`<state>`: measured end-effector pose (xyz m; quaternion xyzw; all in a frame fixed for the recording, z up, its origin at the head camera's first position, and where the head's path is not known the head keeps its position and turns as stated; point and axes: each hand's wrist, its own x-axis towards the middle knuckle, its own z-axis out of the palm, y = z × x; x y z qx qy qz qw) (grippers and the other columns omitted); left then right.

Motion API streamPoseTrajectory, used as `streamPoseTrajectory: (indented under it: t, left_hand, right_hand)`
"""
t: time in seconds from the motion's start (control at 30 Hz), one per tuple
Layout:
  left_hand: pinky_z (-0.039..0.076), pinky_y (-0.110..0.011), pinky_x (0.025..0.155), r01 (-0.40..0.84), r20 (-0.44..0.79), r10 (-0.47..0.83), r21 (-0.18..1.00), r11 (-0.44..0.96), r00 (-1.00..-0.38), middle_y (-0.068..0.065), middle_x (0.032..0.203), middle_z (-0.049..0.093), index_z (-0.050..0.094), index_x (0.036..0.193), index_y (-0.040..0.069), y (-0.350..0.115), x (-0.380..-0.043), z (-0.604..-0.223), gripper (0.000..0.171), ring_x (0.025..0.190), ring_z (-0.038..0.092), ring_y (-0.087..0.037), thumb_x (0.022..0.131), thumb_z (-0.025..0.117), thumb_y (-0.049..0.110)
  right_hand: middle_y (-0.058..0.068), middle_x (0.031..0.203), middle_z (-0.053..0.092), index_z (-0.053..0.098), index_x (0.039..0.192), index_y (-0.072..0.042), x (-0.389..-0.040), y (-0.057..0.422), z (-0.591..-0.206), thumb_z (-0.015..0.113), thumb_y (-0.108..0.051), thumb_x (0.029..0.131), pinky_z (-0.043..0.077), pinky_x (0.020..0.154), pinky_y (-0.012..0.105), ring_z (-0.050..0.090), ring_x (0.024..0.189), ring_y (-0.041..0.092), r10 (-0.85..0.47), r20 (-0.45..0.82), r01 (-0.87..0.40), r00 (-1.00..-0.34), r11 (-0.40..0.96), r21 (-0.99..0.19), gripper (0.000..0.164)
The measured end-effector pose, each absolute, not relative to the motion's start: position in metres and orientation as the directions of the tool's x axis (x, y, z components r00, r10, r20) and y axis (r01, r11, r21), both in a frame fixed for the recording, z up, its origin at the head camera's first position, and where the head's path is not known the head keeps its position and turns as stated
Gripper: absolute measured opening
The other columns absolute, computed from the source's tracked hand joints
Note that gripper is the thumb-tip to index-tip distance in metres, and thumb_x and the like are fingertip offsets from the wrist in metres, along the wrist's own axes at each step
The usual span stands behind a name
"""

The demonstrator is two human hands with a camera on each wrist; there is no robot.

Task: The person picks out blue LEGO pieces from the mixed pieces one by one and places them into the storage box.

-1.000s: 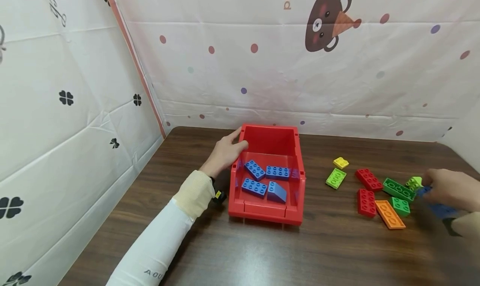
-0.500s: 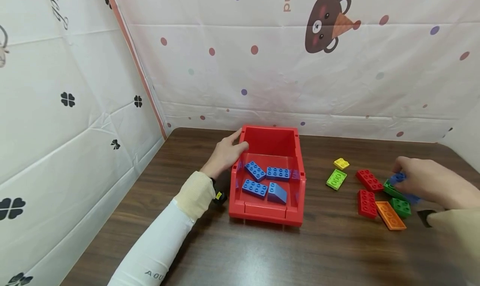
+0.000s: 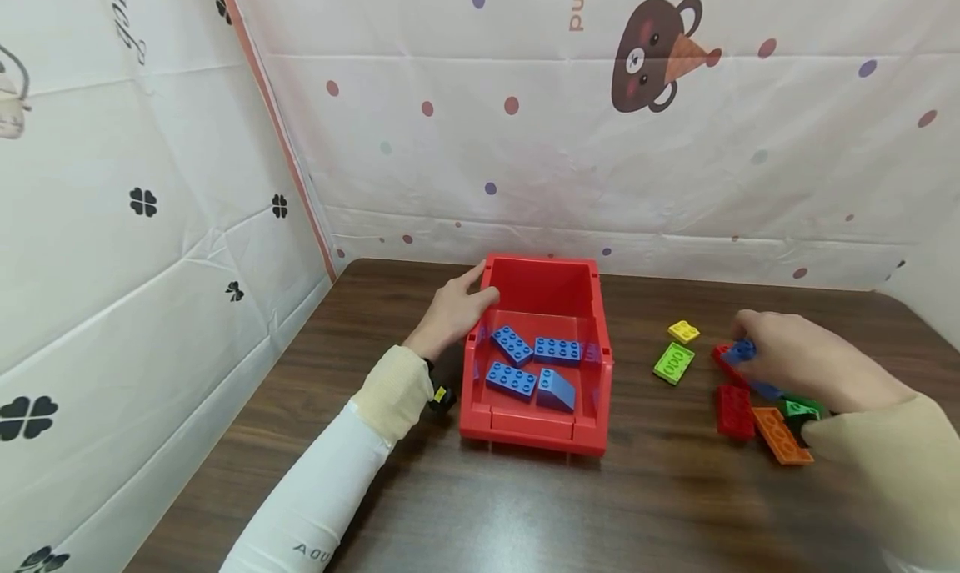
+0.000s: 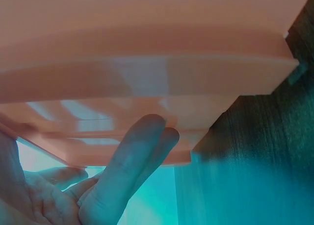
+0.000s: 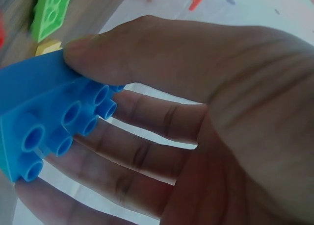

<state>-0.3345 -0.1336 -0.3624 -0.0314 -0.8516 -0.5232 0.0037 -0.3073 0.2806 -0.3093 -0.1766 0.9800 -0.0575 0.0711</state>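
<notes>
My right hand [image 3: 802, 356] pinches a blue toy building brick [image 5: 37, 112] between thumb and fingers, its studs turned toward the palm. In the head view that hand passes over the loose bricks and partly covers them. My left hand [image 3: 452, 313] holds the left wall of a red plastic bin [image 3: 532, 425], thumb at the rim and fingers against the outside. In the left wrist view, two fingertips press the bin's outer wall [image 4: 142, 78]. Inside the bin lie several blue bricks, among them a studded brick [image 3: 510, 379] and a sloped brick [image 3: 556, 389].
Right of the bin lie a yellow brick [image 3: 683, 332] and a lime green brick [image 3: 673, 363]. Red bricks [image 3: 735, 412], an orange brick [image 3: 780, 435] and green bricks [image 3: 801, 408] sit under or near my right arm. A printed white sheet [image 3: 450, 139] hangs behind the brown table [image 3: 645, 490].
My right hand has moved left with the blue brick, from the right end of the loose bricks to over the red ones. The left hand and the bin have stayed in place.
</notes>
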Motion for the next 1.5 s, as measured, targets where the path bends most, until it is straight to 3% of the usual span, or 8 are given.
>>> streamPoseTrajectory:
  t: [0.17,0.37,0.63,0.87,1.2,1.5]
  left_hand:
    - [0.066,-0.04,0.074,0.057,0.038,0.052,0.896,0.441,-0.998,-0.022,0.127,0.066,0.032,0.169,0.023,-0.133,-0.333,-0.363,0.075,0.094,0.076,-0.038,0.101,0.06,0.031]
    - [0.066,-0.04,0.072,0.068,0.05,0.051,0.892,0.446,-0.997,-0.023,0.126,0.067,0.032,0.169,0.023,-0.133,-0.333,-0.362,0.074,0.093,0.076,-0.038,0.101,0.06,0.031]
    - [0.065,-0.04,0.074,0.068,0.051,0.05,0.889,0.453,-0.997,-0.022,0.124,0.069,0.032,0.169,0.022,-0.133,-0.334,-0.362,0.073,0.093,0.076,-0.037,0.101,0.058,0.031]
    - [0.065,-0.039,0.073,0.064,0.048,0.046,0.886,0.459,-0.998,-0.022,0.118,0.071,0.033,0.169,0.024,-0.133,-0.335,-0.363,0.073,0.09,0.076,-0.037,0.101,0.058,0.032]
    - [0.065,-0.04,0.077,0.062,0.048,0.043,0.885,0.461,-0.998,-0.017,0.122,0.07,0.033,0.169,0.023,-0.132,-0.336,-0.362,0.074,0.093,0.076,-0.035,0.101,0.059,0.032]
    - [0.065,-0.04,0.078,0.058,0.045,0.039,0.889,0.455,-0.998,-0.014,0.125,0.068,0.032,0.169,0.023,-0.133,-0.334,-0.363,0.073,0.095,0.076,-0.035,0.101,0.06,0.032]
  right_hand:
    - [0.007,0.085,0.063,0.061,0.107,0.008,-0.308,0.263,-0.309,0.079,-0.01,0.09,0.057,0.064,0.044,0.058,0.069,0.021,-0.406,-0.096,-0.388,-0.909,0.907,-0.166,0.03]
    - [0.011,0.091,0.067,0.064,0.108,0.008,-0.313,0.242,-0.305,0.086,-0.009,0.084,0.061,0.072,0.051,0.063,0.076,0.023,-0.459,-0.024,-0.454,-0.888,0.884,-0.107,0.036]
    - [0.005,0.093,0.064,0.065,0.108,0.002,-0.315,0.218,-0.296,0.083,-0.009,0.087,0.057,0.066,0.04,0.059,0.071,0.016,-0.505,-0.022,-0.498,-0.863,0.857,-0.134,0.029]
    - [0.003,0.093,0.064,0.066,0.111,-0.001,-0.316,0.199,-0.288,0.09,-0.012,0.081,0.061,0.07,0.042,0.062,0.079,0.019,-0.518,-0.027,-0.512,-0.855,0.851,-0.122,0.04]
    - [0.01,0.104,0.069,0.065,0.119,0.0,-0.322,0.179,-0.277,0.087,-0.011,0.086,0.063,0.078,0.051,0.067,0.09,0.027,-0.541,-0.011,-0.538,-0.841,0.837,-0.099,0.041]
    - [0.009,0.107,0.07,0.065,0.122,-0.003,-0.318,0.166,-0.268,0.089,-0.011,0.085,0.064,0.078,0.049,0.068,0.093,0.026,-0.568,0.013,-0.566,-0.823,0.816,-0.118,0.045]
